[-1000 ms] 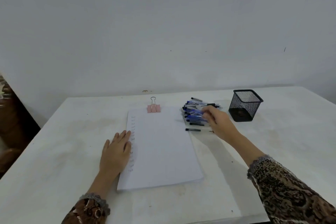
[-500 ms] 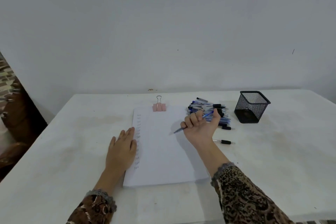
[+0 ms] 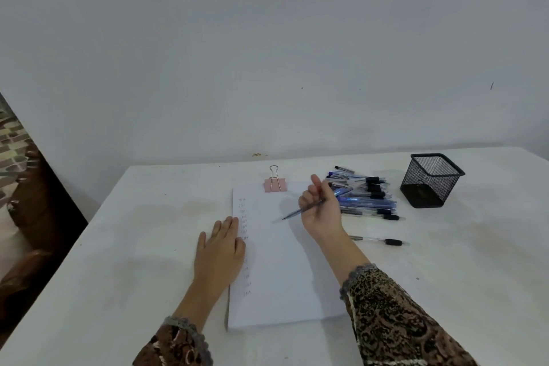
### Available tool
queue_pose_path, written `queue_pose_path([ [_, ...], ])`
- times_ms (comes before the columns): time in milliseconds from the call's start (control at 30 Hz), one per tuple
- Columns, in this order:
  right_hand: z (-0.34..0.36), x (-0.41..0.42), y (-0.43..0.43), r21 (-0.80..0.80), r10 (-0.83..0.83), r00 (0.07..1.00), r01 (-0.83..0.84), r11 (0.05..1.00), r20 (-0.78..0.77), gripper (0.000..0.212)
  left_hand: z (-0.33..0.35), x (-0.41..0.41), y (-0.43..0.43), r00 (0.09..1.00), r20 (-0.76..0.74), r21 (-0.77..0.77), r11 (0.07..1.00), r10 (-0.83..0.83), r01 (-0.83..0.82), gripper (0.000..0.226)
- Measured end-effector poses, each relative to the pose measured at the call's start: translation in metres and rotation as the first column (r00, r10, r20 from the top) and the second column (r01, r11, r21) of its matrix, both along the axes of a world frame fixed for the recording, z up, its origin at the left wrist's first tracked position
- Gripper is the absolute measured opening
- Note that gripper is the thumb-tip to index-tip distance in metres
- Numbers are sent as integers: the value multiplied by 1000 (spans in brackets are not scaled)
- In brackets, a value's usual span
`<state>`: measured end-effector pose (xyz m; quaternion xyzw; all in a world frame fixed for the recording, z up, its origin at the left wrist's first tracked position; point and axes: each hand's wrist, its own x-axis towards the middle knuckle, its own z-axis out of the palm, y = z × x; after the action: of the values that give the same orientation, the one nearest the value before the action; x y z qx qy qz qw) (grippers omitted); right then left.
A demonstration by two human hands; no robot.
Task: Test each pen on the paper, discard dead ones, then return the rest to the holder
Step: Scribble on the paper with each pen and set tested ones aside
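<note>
The right hand [image 3: 322,211] hovers over the far right part of the paper [image 3: 282,276]. Its grip is closed: fingers and thumb curl round a blue pen [image 3: 300,211] whose tip slants down and left toward the sheet. The tip seems to hang just above the paper, though contact cannot be judged from this angle. The left hand [image 3: 219,252] lies flat with straight fingers, holding nothing, partly on the paper's left edge and partly on the white tabletop [image 3: 133,246]. A column of small handwritten marks runs down the sheet's left side, too small to read. A pink binder clip [image 3: 275,183] grips the paper's far edge. Right of the paper lies a pile of pens [image 3: 365,196]. A single pen [image 3: 377,240] lies apart, nearer than the pile. The black mesh holder [image 3: 430,180] stands upright right of the pile.
</note>
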<state>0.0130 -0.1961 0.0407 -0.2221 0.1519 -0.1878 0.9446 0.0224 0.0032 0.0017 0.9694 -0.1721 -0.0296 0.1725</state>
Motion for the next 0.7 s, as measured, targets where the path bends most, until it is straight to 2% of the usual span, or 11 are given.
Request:
queue_pose_path([
  [167, -3, 30, 10, -193, 42, 991, -67, 979, -130, 61, 1, 21, -2, 999, 29, 17, 999, -28, 27, 51],
  [233, -3, 40, 14, -215, 66, 991, -89, 972, -112, 50, -1, 22, -3, 998, 62, 33, 999, -27, 25, 52],
  [300, -3, 49, 17, -306, 77, 994, -96, 947, -74, 22, -4, 21, -3, 997, 77, 32, 999, -25, 22, 52],
  [333, -4, 54, 17, -374, 69, 995, -92, 923, -74, 16, -5, 20, -3, 997, 78, 27, 999, -24, 22, 51],
  [467, -9, 69, 23, -616, 24, 992, -95, 782, -123, 28, -6, 21, -3, 996, 89, 14, 1000, -13, 12, 50],
  [700, -21, 86, 30, -793, -70, 980, -106, 599, -184, 45, -9, 23, -4, 997, 77, 38, 999, -8, 5, 61],
])
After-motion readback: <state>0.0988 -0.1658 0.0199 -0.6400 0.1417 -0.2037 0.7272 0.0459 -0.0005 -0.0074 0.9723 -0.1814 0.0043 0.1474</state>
